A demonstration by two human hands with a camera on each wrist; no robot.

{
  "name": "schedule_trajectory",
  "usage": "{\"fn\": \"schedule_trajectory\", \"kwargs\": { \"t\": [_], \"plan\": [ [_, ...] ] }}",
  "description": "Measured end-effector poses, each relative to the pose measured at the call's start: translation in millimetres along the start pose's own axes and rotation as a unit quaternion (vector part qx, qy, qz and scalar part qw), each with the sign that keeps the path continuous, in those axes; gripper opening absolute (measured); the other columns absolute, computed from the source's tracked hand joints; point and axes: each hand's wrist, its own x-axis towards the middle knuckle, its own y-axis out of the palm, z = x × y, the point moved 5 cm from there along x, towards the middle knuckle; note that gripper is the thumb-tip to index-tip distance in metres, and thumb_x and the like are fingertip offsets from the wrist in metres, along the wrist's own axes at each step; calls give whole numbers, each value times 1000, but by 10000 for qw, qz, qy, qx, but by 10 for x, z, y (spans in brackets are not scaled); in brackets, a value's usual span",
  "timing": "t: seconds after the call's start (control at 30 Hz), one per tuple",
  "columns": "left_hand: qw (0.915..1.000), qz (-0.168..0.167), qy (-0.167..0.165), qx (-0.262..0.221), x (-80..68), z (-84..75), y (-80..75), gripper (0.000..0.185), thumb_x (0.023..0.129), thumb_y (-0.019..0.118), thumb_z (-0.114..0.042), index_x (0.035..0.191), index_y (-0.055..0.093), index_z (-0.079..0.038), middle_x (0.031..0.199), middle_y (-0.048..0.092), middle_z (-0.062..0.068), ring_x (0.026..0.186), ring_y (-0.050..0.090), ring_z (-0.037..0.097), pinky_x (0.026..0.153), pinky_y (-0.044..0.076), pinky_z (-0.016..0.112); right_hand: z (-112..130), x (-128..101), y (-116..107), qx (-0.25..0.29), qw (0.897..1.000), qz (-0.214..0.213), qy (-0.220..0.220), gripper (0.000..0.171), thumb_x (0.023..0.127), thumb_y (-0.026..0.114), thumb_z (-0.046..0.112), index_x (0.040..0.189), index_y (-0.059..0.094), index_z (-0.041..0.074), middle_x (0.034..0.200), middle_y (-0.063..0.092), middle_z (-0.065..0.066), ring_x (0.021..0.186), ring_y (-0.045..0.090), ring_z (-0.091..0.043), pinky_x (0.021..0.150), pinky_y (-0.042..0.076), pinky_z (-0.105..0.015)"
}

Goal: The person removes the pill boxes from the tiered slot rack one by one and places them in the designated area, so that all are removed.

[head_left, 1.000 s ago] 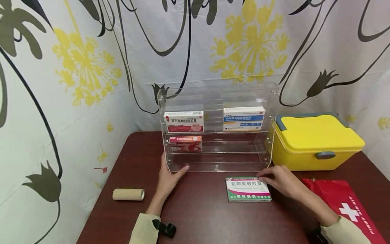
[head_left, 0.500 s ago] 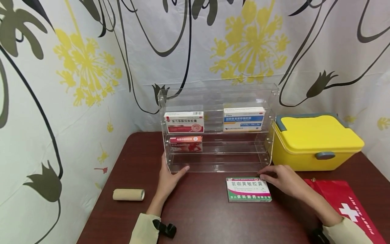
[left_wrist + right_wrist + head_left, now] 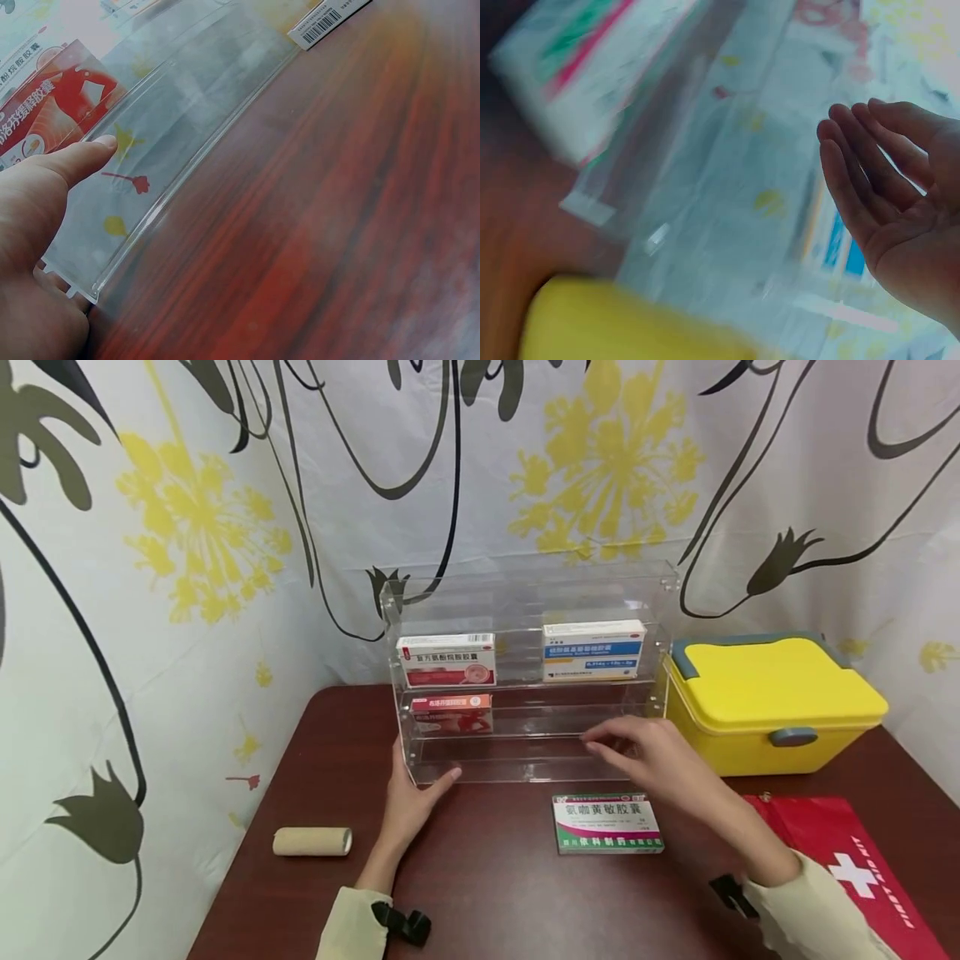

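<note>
My left hand [image 3: 407, 803] grips the lower left corner of a clear acrylic display rack [image 3: 525, 772]. Its thumb lies along the front, while the other fingers go behind the side and are mostly hidden. In the air before the rack's lower right part, my right hand [image 3: 660, 768] holds nothing, its fingers slightly bent. Below it, a green and white medicine box [image 3: 607, 823] lies flat on the table. On the rack stand a red medicine box [image 3: 452, 714], a white and red one [image 3: 447, 661] and a white and blue one [image 3: 592, 652].
A yellow lidded bin [image 3: 776, 727] stands right of the rack. In front of it lies a red first aid pouch [image 3: 851, 860]. A cardboard tube [image 3: 312, 841] lies at the left of the brown table [image 3: 480, 893]. Patterned cloth [image 3: 495, 502] hangs behind.
My right hand has left the edge of the green and white box, rising and moving left toward the rack. The left hand keeps its grip, and the view has shifted slightly.
</note>
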Motion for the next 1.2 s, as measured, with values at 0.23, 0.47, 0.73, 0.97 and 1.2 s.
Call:
{"fn": "schedule_trajectory", "kwargs": {
  "t": [0.23,0.47,0.73,0.97,1.2],
  "plan": [
    [10000,-51,-5,1,-40,36,30,102,75,86,-40,152,19,-44,144,44,-4,131,43,27,105,33,50,397,525,185,312,9962,-222,-782,19,87,76,12,106,74,14,101,71,4,90,65,-12,78,54,-34],
    [10000,-26,62,-17,-28,31,38,102,76,85,-41,152,17,-44,145,43,-6,132,43,26,105,34,51,578,930,405,165,9950,-167,-972,18,87,76,11,105,73,7,101,72,-4,90,67,-19,78,52,-37],
    [9998,63,108,-148,-13,8,25,102,77,84,-38,153,16,-44,144,44,-5,130,45,27,103,35,52,620,1125,624,-30,9950,-50,-1001,15,86,76,10,100,74,6,95,71,-4,84,68,-19,74,53,-32],
    [9999,42,65,-118,-1,8,17,102,76,85,-37,152,17,-44,146,45,2,130,45,28,103,35,49,675,1177,687,-61,9944,-18,-1052,15,85,77,8,100,74,6,95,71,-4,80,68,-15,71,54,-28],
    [9999,59,62,-143,12,11,-2,104,76,85,-37,152,15,-44,147,43,-1,130,44,28,104,35,52,631,1232,723,410,9971,59,-631,14,85,78,7,98,75,5,94,72,-5,80,68,-14,72,55,-27]
  ]
}}
